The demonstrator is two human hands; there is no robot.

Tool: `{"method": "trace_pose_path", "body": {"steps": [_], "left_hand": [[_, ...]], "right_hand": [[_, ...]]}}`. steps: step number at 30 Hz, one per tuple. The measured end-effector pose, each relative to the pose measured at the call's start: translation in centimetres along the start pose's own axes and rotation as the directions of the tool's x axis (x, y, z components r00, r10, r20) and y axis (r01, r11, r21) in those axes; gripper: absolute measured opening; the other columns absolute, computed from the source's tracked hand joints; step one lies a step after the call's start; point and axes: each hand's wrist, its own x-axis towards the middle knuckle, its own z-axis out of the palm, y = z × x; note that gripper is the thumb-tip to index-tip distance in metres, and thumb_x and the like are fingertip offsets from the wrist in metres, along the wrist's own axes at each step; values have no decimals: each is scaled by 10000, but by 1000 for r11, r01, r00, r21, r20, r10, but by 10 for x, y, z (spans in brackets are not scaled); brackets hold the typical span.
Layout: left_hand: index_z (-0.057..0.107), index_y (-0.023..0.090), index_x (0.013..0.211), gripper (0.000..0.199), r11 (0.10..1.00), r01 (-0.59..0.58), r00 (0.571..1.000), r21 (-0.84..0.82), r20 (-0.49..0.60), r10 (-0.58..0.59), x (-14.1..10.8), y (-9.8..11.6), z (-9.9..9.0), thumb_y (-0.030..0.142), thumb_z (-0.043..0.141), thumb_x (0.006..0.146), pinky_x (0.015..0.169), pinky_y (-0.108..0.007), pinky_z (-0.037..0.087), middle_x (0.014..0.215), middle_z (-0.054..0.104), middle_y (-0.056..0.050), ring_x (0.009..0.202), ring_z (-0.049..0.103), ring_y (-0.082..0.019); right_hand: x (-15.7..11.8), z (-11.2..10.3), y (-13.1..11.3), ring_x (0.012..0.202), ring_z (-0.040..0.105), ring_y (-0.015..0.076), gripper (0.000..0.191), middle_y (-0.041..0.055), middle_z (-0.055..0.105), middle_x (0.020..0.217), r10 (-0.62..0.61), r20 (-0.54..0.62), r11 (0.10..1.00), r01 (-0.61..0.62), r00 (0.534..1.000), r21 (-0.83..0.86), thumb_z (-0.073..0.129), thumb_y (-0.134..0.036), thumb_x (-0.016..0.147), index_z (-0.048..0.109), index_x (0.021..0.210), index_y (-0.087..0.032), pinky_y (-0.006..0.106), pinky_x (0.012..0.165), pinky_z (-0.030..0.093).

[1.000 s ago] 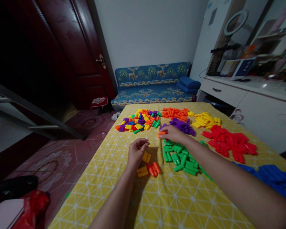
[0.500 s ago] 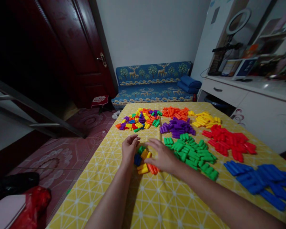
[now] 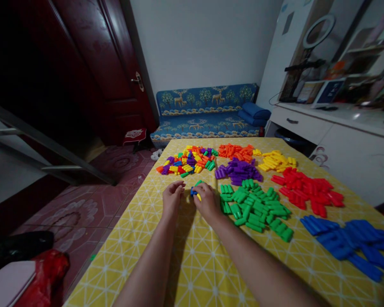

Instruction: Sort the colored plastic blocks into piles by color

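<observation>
My right hand (image 3: 207, 201) curls over a small cluster of mixed plastic building blocks, most of it hidden under the palm. A blue block (image 3: 193, 192) and a yellow block (image 3: 199, 196) show at its fingertips, and a green block (image 3: 199, 183) just beyond. To the left, my left hand (image 3: 173, 197) is closed, thumb against fingers; whatever it may hold is hidden. Ahead of both hands lies a mixed-colour heap of blocks (image 3: 188, 160). Right beside my right hand spreads a pile of green blocks (image 3: 257, 204).
Sorted piles lie on the yellow tablecloth (image 3: 141, 264): purple blocks (image 3: 240, 171), orange blocks (image 3: 235, 151), yellow blocks (image 3: 277, 160), red blocks (image 3: 309, 189) and blue blocks (image 3: 348, 241). Beyond the table is a blue sofa (image 3: 208, 121); a white dresser (image 3: 348, 149) stands at right.
My right hand has gone from open above the small mixed cluster to curled over it, and the cluster has shifted away from me and bunched together. My left hand has barely moved.
</observation>
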Motion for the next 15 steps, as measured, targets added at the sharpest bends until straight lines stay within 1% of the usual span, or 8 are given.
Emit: {"method": "trace_pose_path", "body": {"steps": [3,5,7,9,11,12,13,15], "left_hand": [[725,159,854,289,997,-36,994,71,103,28,0,-4,5,209,729,570,722,-306,517,865,737,-90,781,680,-195],[737,167,892,357,990,-75,977,119,207,49,-2,-7,8,107,678,545,795,-349,526,900,744,-87,843,688,-224],[744,184,938,461,964,-178,944,197,311,111,-5,-10,10,38,623,518,882,-387,509,962,746,-77,920,679,-249],[748,204,977,523,883,-346,893,318,402,205,-8,-12,11,15,593,514,957,-415,468,1020,738,-69,998,650,-268],[746,208,1009,517,752,-488,844,443,461,275,-10,-14,10,24,583,554,979,-429,439,1037,728,-79,1018,624,-276],[741,204,1031,498,690,-530,827,493,481,292,-10,-14,10,39,579,590,971,-429,436,1037,722,-90,1013,616,-276],[733,199,1052,476,640,-553,818,533,491,298,-10,-15,10,55,573,628,951,-422,440,1031,715,-101,1001,612,-272],[722,194,1071,433,582,-558,823,592,483,299,-8,-18,9,81,564,685,903,-391,457,1012,696,-111,976,609,-260]], "right_hand": [[1,3,8,877,609,205,192,66,661,901,94,-123,981,-71,988,182,517,-134,826,687,875,-207,330,827,480],[0,4,12,866,618,212,174,71,667,884,132,-162,962,-87,978,260,516,-161,822,681,860,-197,340,823,485],[-1,4,14,913,623,234,176,95,678,929,165,-181,946,-104,969,307,533,-195,811,673,917,-179,367,850,487],[-2,4,14,960,626,251,229,126,682,994,206,-182,924,-129,961,361,547,-229,805,653,994,-153,390,875,489],[-3,3,13,956,637,246,277,139,683,1032,240,-159,889,-150,958,433,550,-263,811,628,1045,-138,387,869,498],[-4,3,13,939,644,238,284,137,686,1037,253,-144,870,-160,957,466,547,-276,817,621,1053,-137,379,860,504],[-4,2,12,925,649,229,275,130,689,1031,261,-133,856,-165,956,489,541,-286,826,619,1048,-142,370,852,506],[-6,-1,9,908,651,215,224,105,699,990,255,-119,844,-161,960,512,517,-293,851,631,993,-163,350,846,503]]}}
